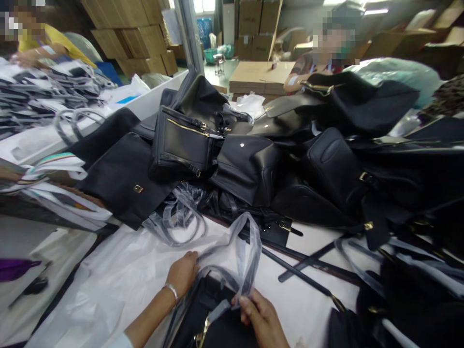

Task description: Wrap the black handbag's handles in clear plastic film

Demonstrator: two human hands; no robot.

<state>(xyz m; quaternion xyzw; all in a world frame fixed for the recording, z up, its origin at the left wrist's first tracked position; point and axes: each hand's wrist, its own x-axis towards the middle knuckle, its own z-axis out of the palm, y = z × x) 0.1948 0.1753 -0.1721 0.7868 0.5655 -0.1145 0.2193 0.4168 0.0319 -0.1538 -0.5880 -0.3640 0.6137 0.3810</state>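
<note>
Across your white worktop [297, 314], handbags [250, 164] pile before cartons [126, 29]; left hand [184, 274] and right hand [261, 316] fingers pinch plastic wrap [237, 251].

No legible text, label, brand or number is being displayed: nothing readable is being shown on the plastic wrap [237, 251], the black bags [250, 166] or the cardboard boxes [250, 21].

Heaped black handbags [250, 169], cardboard boxes [130, 34]
</note>
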